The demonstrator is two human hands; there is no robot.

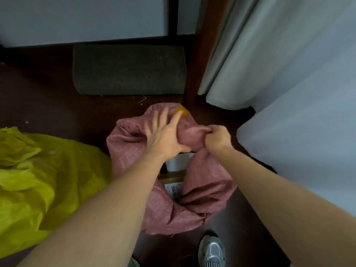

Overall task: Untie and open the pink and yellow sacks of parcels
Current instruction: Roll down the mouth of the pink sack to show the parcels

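A grey sneaker (212, 251) stands on the dark floor (48, 112) nearest the viewer. Just beyond it lies the pink sack (204, 185), its mouth gaping to show a labelled parcel (173, 186) inside, below both hands. The right hand (216, 138) has its fingers (209, 132) curled tight, pinching a fold of the sack's upper cloth. The left hand (163, 134) lies beside it, fingers (160, 117) spread straight and flat against the cloth, holding nothing. The yellow sack (38, 180) sits well to the left of the left hand. Past the fingertips, something orange (182, 110) peeks out, then a dark mat (129, 70) and a pale curtain (250, 54).
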